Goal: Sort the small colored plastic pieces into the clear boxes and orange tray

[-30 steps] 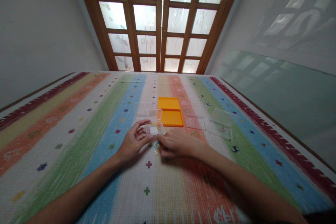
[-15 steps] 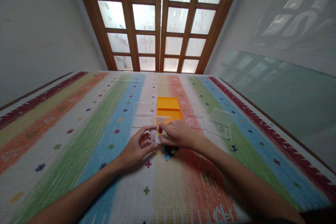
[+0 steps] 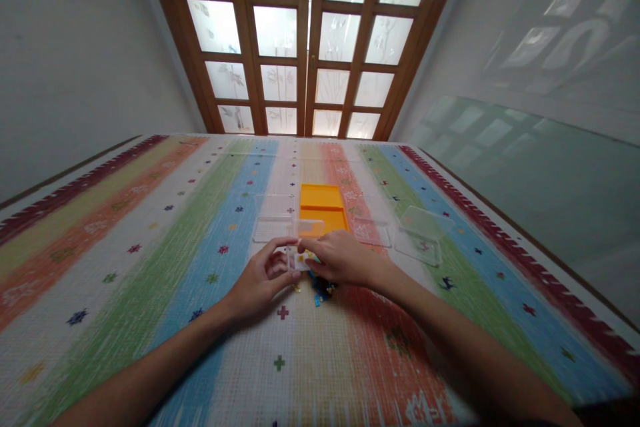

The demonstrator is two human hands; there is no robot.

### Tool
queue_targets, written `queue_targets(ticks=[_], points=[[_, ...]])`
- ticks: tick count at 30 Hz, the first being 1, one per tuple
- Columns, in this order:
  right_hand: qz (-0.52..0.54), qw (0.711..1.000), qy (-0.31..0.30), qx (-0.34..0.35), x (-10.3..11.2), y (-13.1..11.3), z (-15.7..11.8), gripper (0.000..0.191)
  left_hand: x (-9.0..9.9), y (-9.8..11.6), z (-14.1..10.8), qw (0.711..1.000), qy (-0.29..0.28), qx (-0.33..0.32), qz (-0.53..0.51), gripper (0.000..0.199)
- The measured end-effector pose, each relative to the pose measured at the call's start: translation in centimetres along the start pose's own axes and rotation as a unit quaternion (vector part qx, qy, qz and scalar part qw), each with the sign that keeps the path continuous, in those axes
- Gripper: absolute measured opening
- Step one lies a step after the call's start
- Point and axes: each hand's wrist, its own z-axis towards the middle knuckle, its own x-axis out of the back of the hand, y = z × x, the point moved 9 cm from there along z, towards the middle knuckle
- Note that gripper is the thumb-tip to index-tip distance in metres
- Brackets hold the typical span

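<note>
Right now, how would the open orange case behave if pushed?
The orange case looks like thin plastic, so probably stiff and light. Sitting low and broad on the patterned cloth, it would likely slide rather than tip.

Angles both forearms (image 3: pixel 170 348) inward. Curls the left hand (image 3: pixel 263 277) with thumb and fingers parted. Bends the right hand (image 3: pixel 343 257) knuckles-up.

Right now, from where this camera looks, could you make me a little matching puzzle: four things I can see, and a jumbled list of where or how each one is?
Things:
1. Left hand
2. Orange case
3. Blue pieces
4. Wood-framed doors

Places and states:
A. Past the cloth's far edge
B. On the striped cloth, by the right hand
C. Fingers at a small clear box
D. Lying open, beyond both hands

Pairs: 1-C, 2-D, 3-B, 4-A
</note>
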Motion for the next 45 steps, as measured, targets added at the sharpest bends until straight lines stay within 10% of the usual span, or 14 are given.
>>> queue_targets(ticks=[21, 39, 45], points=[[-0.001, 0.989, -0.131, 0.073, -3.0, -3.7, -0.1, 0.027, 2.1, 0.4, 0.7, 0.995, 0.096, -0.006, -0.028, 0.056], [-0.041, 0.990, -0.116, 0.067, -4.1, -4.5, -0.1, 0.033, 2.1, 0.3, 0.6, 0.995, 0.091, -0.003, -0.031, 0.056], [-0.023, 0.995, -0.060, 0.082, -1.4, -3.6, -0.2, 0.024, 1.9, 0.3, 0.7, 0.996, 0.076, -0.008, -0.036, 0.057]])
